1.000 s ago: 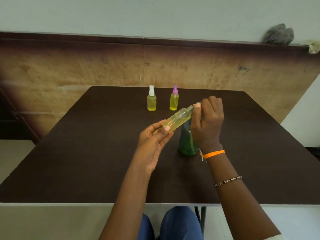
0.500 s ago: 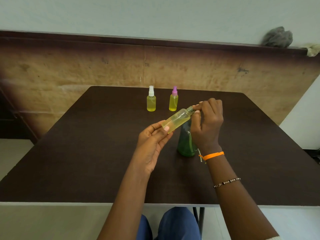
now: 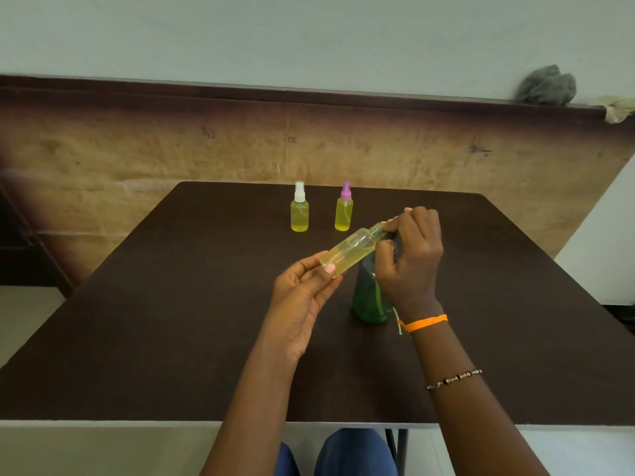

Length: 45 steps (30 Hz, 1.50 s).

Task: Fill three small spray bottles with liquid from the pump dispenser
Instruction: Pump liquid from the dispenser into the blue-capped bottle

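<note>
Left hand (image 3: 302, 297) grips uncapped bottle (image 3: 354, 250) (tilted); right hand (image 3: 410, 255) curled on green dispenser (image 3: 369, 297).

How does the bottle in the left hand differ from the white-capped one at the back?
The held bottle lies tilted in the air, base gripped by the left hand; the white-capped bottle stands upright on the table. The held bottle's threaded neck is bare, with the right hand at it; the white-capped bottle wears its sprayer. The held bottle's liquid looks paler. Both are small clear bottles of yellow liquid.

Open btl (image 3: 352, 250) tilted over green dispenser (image 3: 369, 297); 2 capped btls (image 3: 299, 214) behind.
</note>
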{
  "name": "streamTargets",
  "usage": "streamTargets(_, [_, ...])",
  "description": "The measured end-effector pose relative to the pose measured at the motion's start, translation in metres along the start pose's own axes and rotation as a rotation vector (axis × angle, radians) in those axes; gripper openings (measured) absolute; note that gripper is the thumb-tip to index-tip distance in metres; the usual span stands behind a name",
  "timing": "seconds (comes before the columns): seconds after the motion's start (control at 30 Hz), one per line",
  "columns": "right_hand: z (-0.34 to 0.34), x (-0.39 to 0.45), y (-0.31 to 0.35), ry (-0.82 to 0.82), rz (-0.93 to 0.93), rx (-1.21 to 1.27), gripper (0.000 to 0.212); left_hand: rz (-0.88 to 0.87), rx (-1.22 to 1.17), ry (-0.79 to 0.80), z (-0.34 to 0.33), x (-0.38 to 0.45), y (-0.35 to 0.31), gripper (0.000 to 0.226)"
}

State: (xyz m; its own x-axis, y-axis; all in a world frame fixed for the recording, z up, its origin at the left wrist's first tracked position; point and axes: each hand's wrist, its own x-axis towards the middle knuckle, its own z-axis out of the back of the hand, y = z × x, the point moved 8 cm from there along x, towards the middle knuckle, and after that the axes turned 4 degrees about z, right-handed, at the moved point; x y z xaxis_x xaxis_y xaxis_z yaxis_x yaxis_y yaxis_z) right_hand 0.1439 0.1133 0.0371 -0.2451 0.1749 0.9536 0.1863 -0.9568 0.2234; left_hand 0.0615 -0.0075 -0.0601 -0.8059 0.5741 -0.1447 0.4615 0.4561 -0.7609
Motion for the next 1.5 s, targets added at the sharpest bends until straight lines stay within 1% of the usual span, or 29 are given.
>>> streamTargets(0.17, [-0.002, -0.013, -0.002, -0.024, -0.013, -0.024, 0.019, 0.005, -0.007, -0.017, 0.002, 0.002, 0.003, 0.025])
streamTargets(0.4, [-0.001, -0.004, 0.000, -0.002, -0.020, -0.018, 0.015, 0.001, -0.004, -0.010, 0.002, 0.002, 0.001, 0.025])
streamTargets(0.53, [-0.001, -0.005, -0.001, -0.029, -0.053, -0.023, 0.016, -0.002, -0.004, -0.008, 0.001, 0.003, 0.001, 0.024])
streamTargets(0.63, [-0.002, -0.009, -0.003, -0.045, -0.022, -0.024, 0.014, 0.003, -0.006, -0.016, 0.003, 0.003, 0.003, 0.025])
streamTargets(0.83, [-0.002, -0.001, 0.000, -0.009, -0.023, -0.002, 0.015, 0.007, -0.009, -0.008, 0.001, 0.001, 0.002, 0.028])
streamTargets(0.93, [-0.001, 0.002, 0.002, 0.006, 0.006, -0.038, 0.015, -0.001, -0.015, -0.003, 0.000, 0.000, 0.001, 0.029])
streamTargets(1.03, [-0.002, -0.006, 0.000, -0.025, 0.015, -0.073, 0.014, -0.004, -0.024, -0.009, 0.001, 0.001, 0.002, 0.024])
streamTargets(1.17, [-0.004, -0.013, -0.004, -0.060, 0.005, -0.081, 0.014, 0.009, -0.022, -0.016, 0.003, 0.001, 0.006, 0.023])
streamTargets(1.4, [-0.005, -0.001, -0.001, -0.006, -0.022, -0.081, 0.015, 0.000, -0.025, -0.004, 0.000, 0.001, 0.002, 0.026])
streamTargets(1.5, [-0.002, -0.006, -0.001, -0.043, -0.033, -0.070, 0.012, -0.005, -0.022, -0.005, 0.000, 0.002, 0.003, 0.028])
